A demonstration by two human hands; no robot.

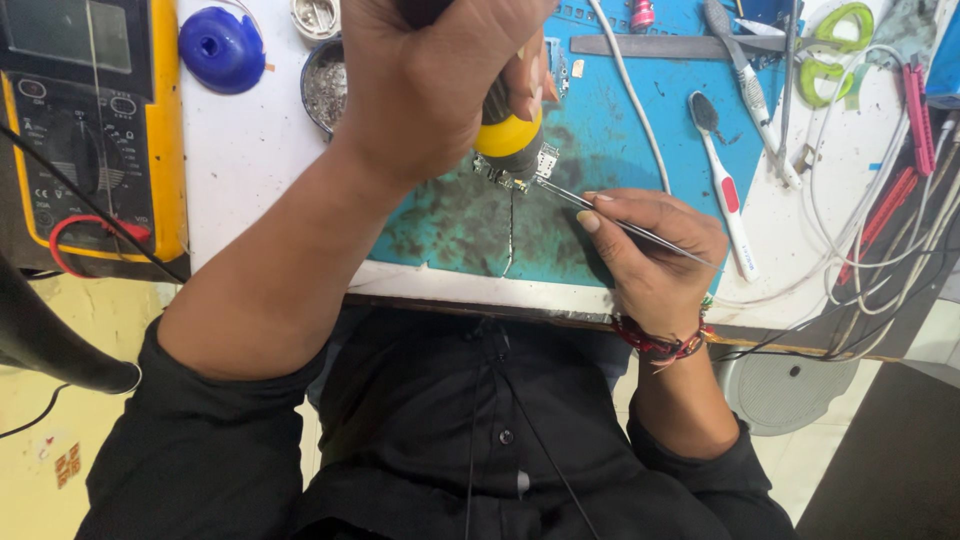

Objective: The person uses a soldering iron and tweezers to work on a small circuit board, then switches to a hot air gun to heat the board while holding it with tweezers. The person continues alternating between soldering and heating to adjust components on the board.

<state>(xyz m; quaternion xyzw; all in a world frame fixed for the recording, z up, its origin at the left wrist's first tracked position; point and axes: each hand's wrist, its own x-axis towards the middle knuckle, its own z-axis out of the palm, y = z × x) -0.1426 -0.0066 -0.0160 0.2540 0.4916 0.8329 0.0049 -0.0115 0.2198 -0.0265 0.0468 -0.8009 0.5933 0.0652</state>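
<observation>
Fingers of left hand (440, 90) grip yellow-tipped tool (508, 135); right hand (650, 250) pinches tweezers (620, 222) at small circuit board (515, 172).

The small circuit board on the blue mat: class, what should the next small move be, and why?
Probably hold steady and lift the part with the tweezers. The left hand presses a yellow-collared tool down onto the small circuit board, and the right hand already has the tweezer tips at the board's edge.

Small circuit board (512, 176): mostly hidden under the yellow-tipped tool (508, 135) and left hand (435, 85). Multimeter (90, 130): cut off by the picture's top-left corner. Scissors (830, 50): handles only.
</observation>
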